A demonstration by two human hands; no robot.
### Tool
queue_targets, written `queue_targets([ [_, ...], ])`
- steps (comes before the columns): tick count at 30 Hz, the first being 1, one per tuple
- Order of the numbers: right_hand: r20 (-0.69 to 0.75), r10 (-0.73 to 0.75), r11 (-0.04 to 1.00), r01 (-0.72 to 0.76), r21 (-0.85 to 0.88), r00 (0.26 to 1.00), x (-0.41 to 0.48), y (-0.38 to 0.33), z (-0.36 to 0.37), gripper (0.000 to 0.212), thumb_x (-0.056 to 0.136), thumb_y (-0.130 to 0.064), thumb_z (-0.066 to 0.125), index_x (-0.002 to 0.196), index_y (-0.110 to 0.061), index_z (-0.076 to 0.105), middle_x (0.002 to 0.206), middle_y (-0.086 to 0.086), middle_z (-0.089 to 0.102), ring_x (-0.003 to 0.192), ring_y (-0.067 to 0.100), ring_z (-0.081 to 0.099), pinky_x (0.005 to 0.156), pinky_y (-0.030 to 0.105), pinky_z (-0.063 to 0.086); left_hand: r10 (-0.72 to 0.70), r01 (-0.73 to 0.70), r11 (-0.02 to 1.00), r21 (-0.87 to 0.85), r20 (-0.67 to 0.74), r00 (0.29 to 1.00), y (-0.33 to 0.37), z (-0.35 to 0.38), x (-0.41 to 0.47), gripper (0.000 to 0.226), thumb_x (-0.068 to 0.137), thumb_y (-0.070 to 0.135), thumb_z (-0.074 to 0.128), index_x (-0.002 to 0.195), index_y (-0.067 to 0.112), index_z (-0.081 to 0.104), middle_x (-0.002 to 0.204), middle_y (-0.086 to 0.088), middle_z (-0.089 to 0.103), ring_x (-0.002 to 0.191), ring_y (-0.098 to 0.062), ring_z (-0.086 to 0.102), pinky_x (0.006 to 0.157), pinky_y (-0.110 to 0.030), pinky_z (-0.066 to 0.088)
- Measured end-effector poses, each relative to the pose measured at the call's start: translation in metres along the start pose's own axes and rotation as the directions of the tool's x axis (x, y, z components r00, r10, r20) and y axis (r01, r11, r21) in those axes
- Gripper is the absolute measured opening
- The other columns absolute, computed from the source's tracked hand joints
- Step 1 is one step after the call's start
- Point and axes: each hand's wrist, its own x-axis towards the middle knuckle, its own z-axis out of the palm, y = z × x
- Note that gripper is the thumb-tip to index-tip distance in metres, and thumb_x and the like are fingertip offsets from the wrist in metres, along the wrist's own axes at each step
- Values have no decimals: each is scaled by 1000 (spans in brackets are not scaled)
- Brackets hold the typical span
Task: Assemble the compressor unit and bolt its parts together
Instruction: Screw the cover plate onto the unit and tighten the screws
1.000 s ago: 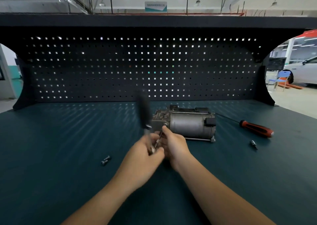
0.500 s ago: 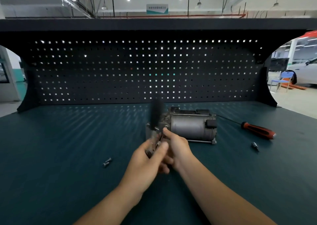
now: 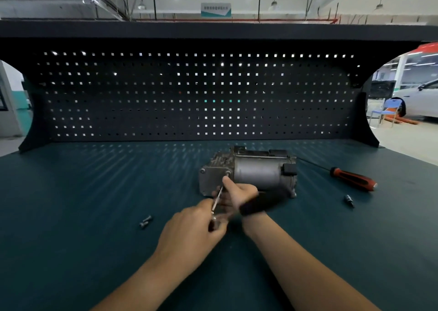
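Your left hand [image 3: 189, 232] bare, your right hand [image 3: 239, 195] bare, both forearms uncovered down to the frame's lower edge

Screwdriver [image 3: 353, 181] lies right of the compressor [image 3: 258, 175] (bolts [image 3: 145, 222] left).

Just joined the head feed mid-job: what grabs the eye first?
The grey compressor unit centred on the workbench, both hands on a socket wrench at its end plate: left hand grips the near end, right hand steadies the shaft. A red-handled screwdriver lies to its right, loose bolts to the left.
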Motion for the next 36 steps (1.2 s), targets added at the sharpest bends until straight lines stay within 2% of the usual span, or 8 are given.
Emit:
queue_targets([
  [3, -6, -56, 995, 55, -86, 998, -3, 0, 3, 32, 89, -23, 59, 63, -6, 62, 77, 18, 67, 65, 20, 61, 71, 34, 52, 112, -111, 956, 273, 10, 994, -3, 7, -2, 32, 87, 44, 49, 114, 28, 43, 99, 5, 64, 93, -19, 61, 66, -28, 38],
  [8, 35, 138, 962, -142, 234, 990, -4, -3, 8, 22, 91, -12, 54, 70, -3, 54, 66, 13, 57, 58, 21, 54, 55, 25, 50, -57, 71, 867, -493, 44, 997, -1, 8, 0, 13, 83, 37, 62, 91, 27, 58, 64, 16, 63, 59, 4, 57, 54, -15, 43],
  [14, 92, 160, 965, -176, 196, 983, -3, -5, 2, 25, 91, -22, 55, 73, -5, 59, 63, 7, 66, 53, 18, 60, 62, 27, 50, -176, 540, -171, -824, 565, 806, 20, -2, -3, 38, 83, 43, 53, 96, 8, 60, 47, 2, 45, 33, -5, 35, 35, -16, 34],
  [17, 121, 159, 954, -184, 237, 980, -2, -3, 3, 24, 91, -22, 54, 76, -4, 59, 70, 10, 68, 65, 21, 63, 73, 31, 52, -119, 562, -367, -741, 637, 762, 23, -6, -1, 50, 84, 51, 47, 93, 3, 61, 44, 1, 42, 29, -5, 32, 33, -14, 32],
  [20, 110, 144, 968, -163, 189, 983, -2, -2, 4, 27, 92, -24, 53, 74, -5, 61, 69, 9, 69, 73, 23, 63, 83, 36, 50, -203, 572, -204, -794, 606, 769, 20, -4, -1, 36, 91, 42, 45, 89, 8, 59, 44, 1, 42, 30, -6, 31, 33, -16, 30],
  [26, -94, -80, 989, 68, -130, 992, 0, 3, 5, 38, 89, -30, 58, 59, -7, 59, 61, 8, 59, 62, 21, 54, 63, 31, 44, -82, 51, 916, -397, -61, 995, 1, 2, -2, 25, 87, 37, 51, 101, 39, 30, 56, 17, 55, 53, -1, 53, 48, -15, 38],
  [31, -104, -119, 990, 111, -83, 987, -4, 0, 3, 35, 84, -25, 66, 70, 7, 66, 69, 23, 63, 67, 28, 59, 72, 43, 52, 253, -242, 964, 109, -112, 961, 0, 12, -3, 51, 89, 46, 42, 133, 36, 18, 87, 12, 65, 75, -10, 63, 60, -22, 45],
  [36, -59, 51, 996, -46, 82, 997, 6, -2, 2, 31, 90, -13, 57, 60, -5, 57, 58, 10, 59, 60, 26, 56, 67, 39, 49, 19, -38, 896, -442, -48, 999, -1, 18, -3, 50, 86, 36, 58, 126, 39, 28, 67, 22, 54, 62, 7, 55, 55, -7, 39],
])
